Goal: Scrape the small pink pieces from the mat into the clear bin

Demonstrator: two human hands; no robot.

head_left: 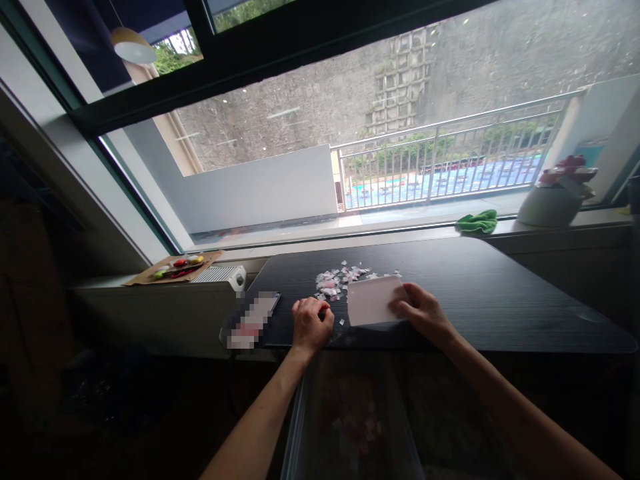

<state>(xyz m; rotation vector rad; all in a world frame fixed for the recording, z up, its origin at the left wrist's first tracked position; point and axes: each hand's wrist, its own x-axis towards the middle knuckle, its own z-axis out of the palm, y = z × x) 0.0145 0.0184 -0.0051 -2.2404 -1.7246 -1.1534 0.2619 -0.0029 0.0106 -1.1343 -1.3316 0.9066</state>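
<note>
My right hand [425,312] grips the right edge of a pale rectangular card [374,303], thumb on its near face and the card tilted up over the table. My left hand [313,325] is closed near the table's front edge, fingers curled; whether anything is in them is hidden. Just beyond both hands lies a loose heap of small white and pinkish paper pieces [331,283], partly covered by the card. One single piece [342,322] lies apart between my left hand and the card.
The dark table [480,293] stands against the window sill. A blurred-out phone [253,323] lies at its left edge. Below the front edge is a clear plastic bin [295,427] holding similar pieces. A green cloth [477,221] and a white container [553,203] sit on the sill.
</note>
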